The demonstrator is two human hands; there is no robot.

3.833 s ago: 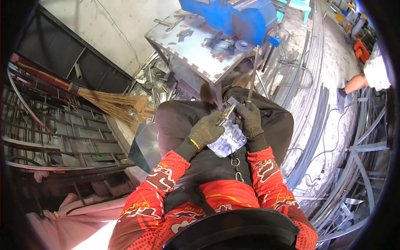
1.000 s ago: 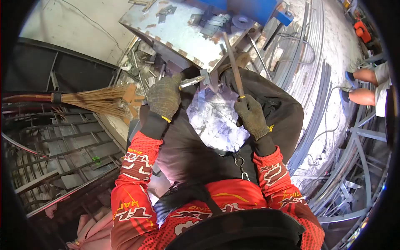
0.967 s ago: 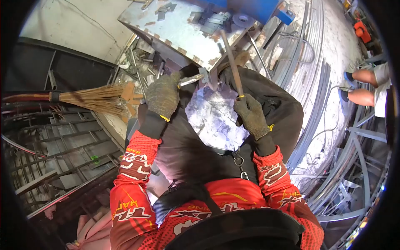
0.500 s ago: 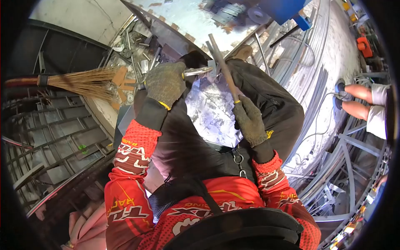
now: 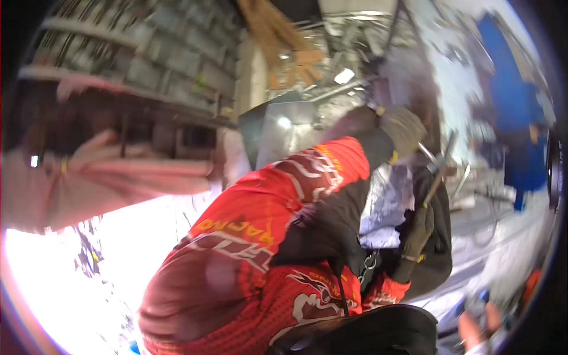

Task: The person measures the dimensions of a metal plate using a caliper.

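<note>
My left hand [image 5: 405, 131], in a grey knit glove, is closed around silver pliers [image 5: 427, 152], whose jaws point toward the right. Below it, my right hand [image 5: 418, 231], also gloved, is closed around a thin brown metal rod [image 5: 438, 183]. The rod slants upward, its upper part near the pliers' jaws. Whether they touch is too blurred to tell. A whitish, brightly lit patch of ground [image 5: 384, 207] shows between my dark-trousered legs. My right fingers are partly smeared by motion.
Grey sheet-metal pieces [image 5: 287, 133] stand beside my left arm. Beyond are a straw broom [image 5: 269, 29] and metal scraps [image 5: 343, 76]. Pink cloth [image 5: 106, 171] hangs at left; a blue object [image 5: 515, 106] stands at right. Another person's legs [image 5: 473, 328] show at lower right.
My view has swung left and blurred, so the hands and legs now appear farther right and turned. Both hands still hold their tools. The pink cloth and sheet metal show more.
</note>
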